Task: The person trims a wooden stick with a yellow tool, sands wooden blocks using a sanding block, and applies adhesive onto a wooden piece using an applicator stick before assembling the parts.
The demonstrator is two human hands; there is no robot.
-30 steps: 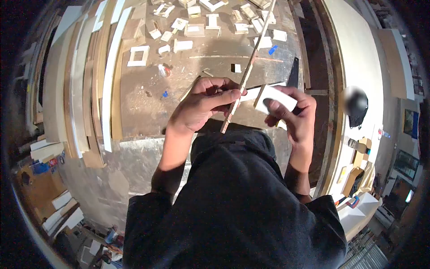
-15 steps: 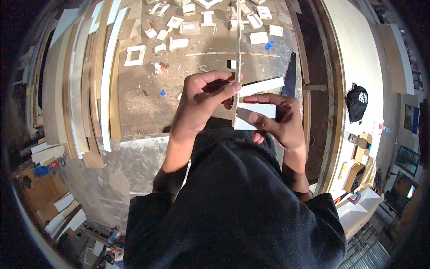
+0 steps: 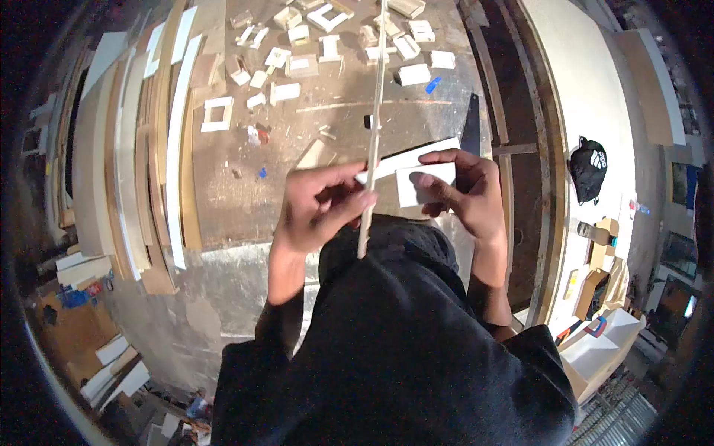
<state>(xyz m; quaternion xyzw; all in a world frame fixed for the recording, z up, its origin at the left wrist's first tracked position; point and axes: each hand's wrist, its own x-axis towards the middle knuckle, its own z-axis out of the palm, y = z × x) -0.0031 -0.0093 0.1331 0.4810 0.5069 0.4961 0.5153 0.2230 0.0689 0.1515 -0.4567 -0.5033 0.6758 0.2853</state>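
Observation:
A long thin wooden strip [image 3: 375, 111] runs from the top of the view down toward my body, seen edge-on. My left hand [image 3: 320, 208] pinches it near its lower end between thumb and fingers. My right hand [image 3: 476, 192] grips a small white rectangular board [image 3: 409, 187], thumb on its face; the board is apart from the strip. Behind both hands is a narrow white piece [image 3: 416, 156], its left end close to my left fingertips. Beyond my right hand lies a dark tapered blade [image 3: 471, 126].
Several small wooden frames and blocks [image 3: 301, 67] are scattered across the far worktable [image 3: 335, 123]. Long boards [image 3: 152, 149] are stacked at the left. On the right, a pale panel [image 3: 587, 89] carries a black bag [image 3: 589, 169] and a bottle [image 3: 595, 233]. Blue scraps [image 3: 433, 85] lie on the table.
The strip's lower end has swung left and closer to my body, with my left hand. A gap has opened between it and the white board in my right hand. The view has shifted slightly.

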